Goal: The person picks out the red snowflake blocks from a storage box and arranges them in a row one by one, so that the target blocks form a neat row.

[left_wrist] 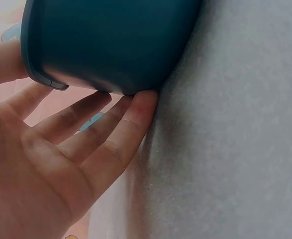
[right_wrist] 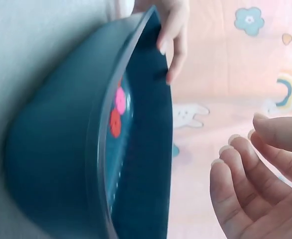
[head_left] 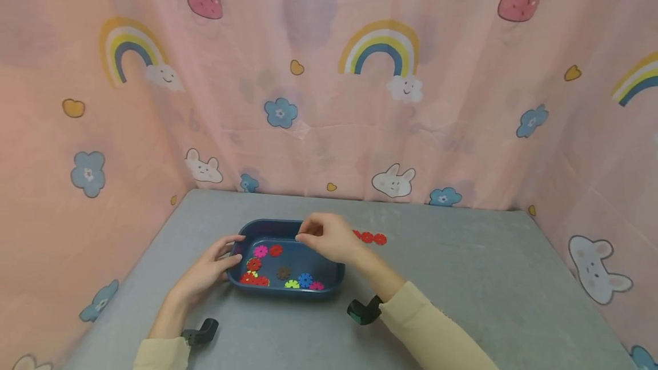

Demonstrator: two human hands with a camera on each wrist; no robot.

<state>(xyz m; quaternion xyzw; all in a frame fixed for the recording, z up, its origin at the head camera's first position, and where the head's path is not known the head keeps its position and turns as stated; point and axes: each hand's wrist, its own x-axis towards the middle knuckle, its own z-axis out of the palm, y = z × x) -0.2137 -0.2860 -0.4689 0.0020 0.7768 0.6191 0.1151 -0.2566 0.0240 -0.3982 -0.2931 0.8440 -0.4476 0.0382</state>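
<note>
A dark blue plastic basin [head_left: 272, 294] stands on the grey table. Inside it lie several small flower-shaped plastic discs, among them a pink disc [head_left: 260, 251], a brown disc [head_left: 283, 273] and a blue disc [head_left: 305, 280]. My left hand [head_left: 208, 267] grips the basin's left end: thumb and forefinger reach over the rim, and in the left wrist view the other fingers [left_wrist: 143, 107] touch the outer wall low down. Over the basin's far right part hovers my right hand [head_left: 329, 238], its fingers loosely bent. The right wrist view shows nothing between its fingertips [right_wrist: 218, 167].
Behind the right wrist, a line of red flower-shaped discs [head_left: 367, 237] lies on the table [head_left: 462, 267], partly hidden by the hand. A pink patterned curtain [head_left: 329, 147] hangs at the back and sides. Each wrist wears a dark camera mount [head_left: 365, 311].
</note>
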